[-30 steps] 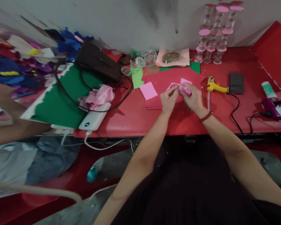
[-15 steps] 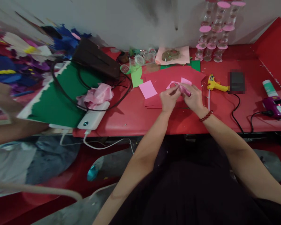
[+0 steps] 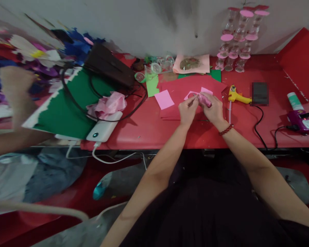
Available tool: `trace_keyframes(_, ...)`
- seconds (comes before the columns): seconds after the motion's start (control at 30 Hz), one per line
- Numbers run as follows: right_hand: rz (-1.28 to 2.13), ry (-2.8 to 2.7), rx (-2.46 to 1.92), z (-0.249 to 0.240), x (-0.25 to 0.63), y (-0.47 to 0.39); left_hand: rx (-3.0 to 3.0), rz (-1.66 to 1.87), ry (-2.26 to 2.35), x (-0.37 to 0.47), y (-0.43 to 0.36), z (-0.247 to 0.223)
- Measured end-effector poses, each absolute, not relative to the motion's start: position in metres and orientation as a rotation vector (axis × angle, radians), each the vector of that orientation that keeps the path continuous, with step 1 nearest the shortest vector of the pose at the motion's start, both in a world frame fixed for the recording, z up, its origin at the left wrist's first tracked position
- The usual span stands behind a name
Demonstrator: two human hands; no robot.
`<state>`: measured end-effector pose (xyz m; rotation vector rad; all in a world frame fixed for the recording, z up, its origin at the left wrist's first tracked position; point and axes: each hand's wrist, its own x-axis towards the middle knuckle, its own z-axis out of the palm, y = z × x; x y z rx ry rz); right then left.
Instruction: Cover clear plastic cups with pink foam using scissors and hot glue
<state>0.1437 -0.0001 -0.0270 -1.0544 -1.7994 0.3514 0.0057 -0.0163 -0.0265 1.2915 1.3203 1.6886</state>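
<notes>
Over a stack of red sheets point(image 3: 175, 84), my two hands are close together. My right hand point(image 3: 213, 109), with a bead bracelet at its wrist, is wrapped round pink-handled scissors point(image 3: 204, 100). The fingers of my left hand point(image 3: 188, 109) are pinched at the left of the scissors; what they hold is too small to make out. Just behind lies a cut pink paper piece point(image 3: 189, 94), with another pink scrap point(image 3: 206, 90) to its right. A pink paper square point(image 3: 164, 99) rests left of my hands.
Right of my hands lies a yellow glue gun point(image 3: 239, 96), near a purple power socket point(image 3: 302, 121). Stacked clear bottles point(image 3: 230, 51) stand at the back. To the left are a white power bank point(image 3: 104, 128), a green board point(image 3: 64, 109) and a person's arm point(image 3: 18, 99).
The view has shifted slightly. The other person's hand at the left has risen and moved right. My hands remain close together over the red sheets, with little change in grip.
</notes>
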Motion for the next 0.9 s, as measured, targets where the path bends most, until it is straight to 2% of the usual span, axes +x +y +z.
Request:
trace_keyframes(0.5,0.385,-1.840,-1.048,-0.033,0.142,-0.006,1.342,1.732,1.482,0.002,-0.019,-0.022)
trace_keyframes(0.9,0.347,-1.776,-1.017,-0.024,0.143,0.001,1.338,1.765,1.259,-0.001,-0.020,-0.024)
